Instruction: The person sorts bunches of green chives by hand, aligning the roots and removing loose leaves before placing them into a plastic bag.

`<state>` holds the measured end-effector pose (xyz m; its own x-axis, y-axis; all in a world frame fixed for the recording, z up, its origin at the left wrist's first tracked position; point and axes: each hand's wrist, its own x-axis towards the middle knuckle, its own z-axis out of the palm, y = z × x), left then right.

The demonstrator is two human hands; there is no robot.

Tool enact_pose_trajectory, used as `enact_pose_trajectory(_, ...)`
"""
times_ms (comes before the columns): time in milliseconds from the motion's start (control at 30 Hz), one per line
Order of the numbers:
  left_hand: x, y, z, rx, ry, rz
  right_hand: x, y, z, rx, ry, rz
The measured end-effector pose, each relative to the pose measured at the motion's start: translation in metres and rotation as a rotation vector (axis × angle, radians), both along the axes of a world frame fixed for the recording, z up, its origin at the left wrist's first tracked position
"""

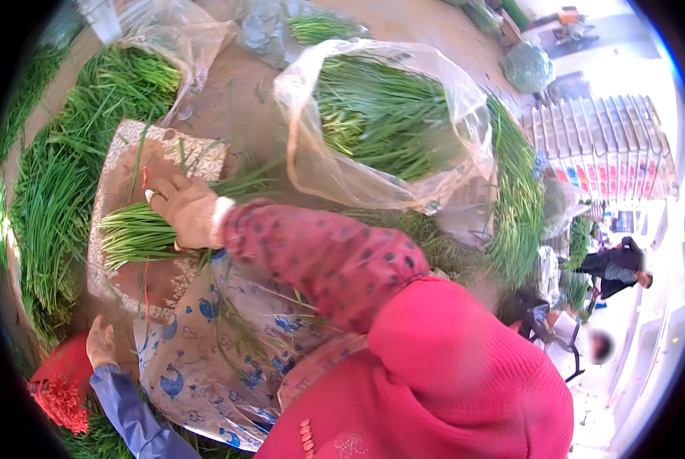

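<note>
Item one, right hand (185,210): gloved in beige, laid across the bundle of green stems (136,229), fingers extended over its far side, thumb toward its near side. We cannot tell how tightly it closes on the bundle.

Item two, left hand (101,346): gloved likewise, well apart from the bundle, fingers partly bent. We cannot tell whether it holds anything.

Item three, bundle: beneath the right hand, cut ends showing to the left of the fingers, leaves running out to the right past the wrist. It lies on a patterned board (128,287) with a brown, worn middle.

Item four, red tie (145,177): on the board, showing on both the far and near sides of the bundle.

Item five, red bag (52,366): just beside the left hand, a cluster of red strands (61,404) at its end.

Item six, sleeves: dotted burgundy (319,256) behind the right hand, blue (132,409) behind the left.

Item seven, pale sheet (212,390) with blue figures: to the right of the left hand.

Item eight, surrounding stock: we record a heap of green stems (59,218) left of the right hand; a clear plastic bag (323,183) of more stems, beyond that hand to the right; and stacked crates (587,149), farther right.
</note>
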<state>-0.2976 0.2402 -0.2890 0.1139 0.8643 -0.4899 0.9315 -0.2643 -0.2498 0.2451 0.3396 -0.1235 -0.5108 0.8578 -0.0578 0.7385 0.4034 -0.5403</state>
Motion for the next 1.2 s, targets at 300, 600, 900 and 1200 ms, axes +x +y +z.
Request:
enact_pose_trajectory(300,0.070,-0.063,0.090,-0.003,-0.382,0.604,0.237,-0.122,0.009,-0.062,0.420,-0.518)
enact_pose_trajectory(600,0.108,-0.088,0.136,-0.001,-0.431,0.984,0.462,-0.122,-0.001,-0.549,1.424,-1.211)
enact_pose_trajectory(900,0.118,-0.122,0.153,-0.062,-0.352,0.783,0.561,-0.136,0.052,0.271,0.914,-1.451)
enact_pose_trajectory(1200,0.153,-0.127,0.152,-0.094,-0.330,0.923,0.548,-0.101,0.008,0.246,-0.257,-0.608)
